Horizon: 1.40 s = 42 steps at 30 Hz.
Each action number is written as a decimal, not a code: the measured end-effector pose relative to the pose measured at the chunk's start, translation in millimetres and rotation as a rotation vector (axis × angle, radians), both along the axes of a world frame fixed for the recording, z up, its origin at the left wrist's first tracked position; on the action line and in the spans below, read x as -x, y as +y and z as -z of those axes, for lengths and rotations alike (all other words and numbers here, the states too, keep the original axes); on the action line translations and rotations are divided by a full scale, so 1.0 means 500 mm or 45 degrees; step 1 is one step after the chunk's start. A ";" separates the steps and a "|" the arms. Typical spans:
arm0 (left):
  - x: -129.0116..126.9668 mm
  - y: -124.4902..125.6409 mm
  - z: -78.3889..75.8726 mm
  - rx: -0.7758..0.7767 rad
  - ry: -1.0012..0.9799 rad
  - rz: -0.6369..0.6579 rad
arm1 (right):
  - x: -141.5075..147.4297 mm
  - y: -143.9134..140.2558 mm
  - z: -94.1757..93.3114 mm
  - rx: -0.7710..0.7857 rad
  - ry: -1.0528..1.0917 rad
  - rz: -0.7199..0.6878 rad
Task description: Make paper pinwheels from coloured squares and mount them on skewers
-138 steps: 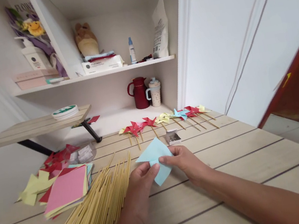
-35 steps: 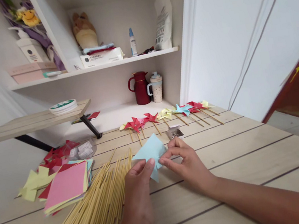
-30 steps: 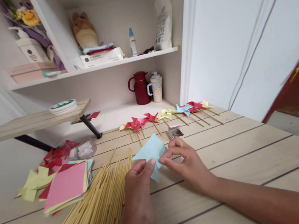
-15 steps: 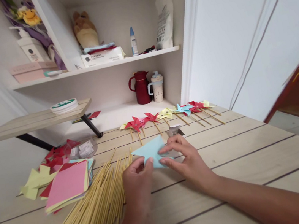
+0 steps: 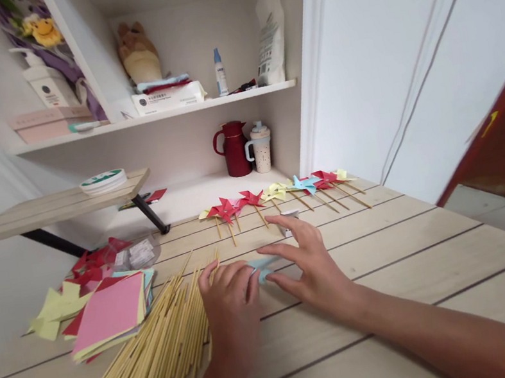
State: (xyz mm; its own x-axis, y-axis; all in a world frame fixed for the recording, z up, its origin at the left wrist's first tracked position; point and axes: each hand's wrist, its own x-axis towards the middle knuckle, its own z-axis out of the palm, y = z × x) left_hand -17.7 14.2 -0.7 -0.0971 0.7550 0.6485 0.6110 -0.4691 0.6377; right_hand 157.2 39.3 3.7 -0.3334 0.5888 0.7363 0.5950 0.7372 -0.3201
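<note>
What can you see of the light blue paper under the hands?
The light blue paper is mostly hidden; only a small folded sliver shows between the two hands. It looks like thin craft paper, lying flat on the wooden table. The left hand covers its near-left side and the right hand presses down with spread fingers on its right. Its full shape and folds cannot be made out. The bundle of bamboo sticks lies just left of it.

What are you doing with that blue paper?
A person is pressing a light blue paper flat on the wooden table with both hands. The left hand covers one side of it, and the right hand lies spread over the other. A pile of bamboo sticks and a stack of coloured paper lie to the left. A row of finished pinwheels lies further back.
</note>
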 end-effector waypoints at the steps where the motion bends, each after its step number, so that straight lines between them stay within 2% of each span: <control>1: 0.001 -0.001 0.000 -0.038 0.050 -0.001 | -0.001 0.001 -0.001 -0.013 0.007 0.003; 8: -0.006 -0.009 -0.006 -0.365 0.535 -0.067 | -0.001 0.002 -0.008 -0.038 0.047 -0.036; 13: -0.009 -0.010 -0.008 -0.392 0.541 -0.059 | 0.002 0.000 -0.014 0.050 0.105 -0.101; 16: -0.008 -0.009 -0.007 -0.351 0.470 -0.053 | 0.004 0.002 -0.018 0.247 0.261 -0.159; 19: -0.005 -0.007 -0.007 -0.218 0.251 -0.085 | 0.005 0.006 -0.022 0.706 0.543 -0.213; 22: -0.003 0.001 -0.006 0.065 -0.298 -0.111 | 0.006 0.011 -0.027 1.234 0.895 -0.283; 24: -0.004 0.008 -0.003 0.312 -0.650 -0.049 | 0.007 0.013 -0.028 1.383 1.074 -0.323; 26: -0.007 0.014 0.003 0.548 -0.835 0.065 | 0.008 0.014 -0.027 1.411 1.157 -0.346; 28: -0.012 0.017 0.009 0.704 -0.915 0.211 | 0.007 0.014 -0.023 1.421 1.179 -0.354; 32: -0.022 0.012 0.013 0.813 -1.042 0.436 | 0.007 0.015 -0.011 1.415 1.147 -0.328; 42: -0.012 0.007 -0.004 0.930 -1.055 0.391 | 0.021 0.008 -0.008 1.424 1.062 -0.375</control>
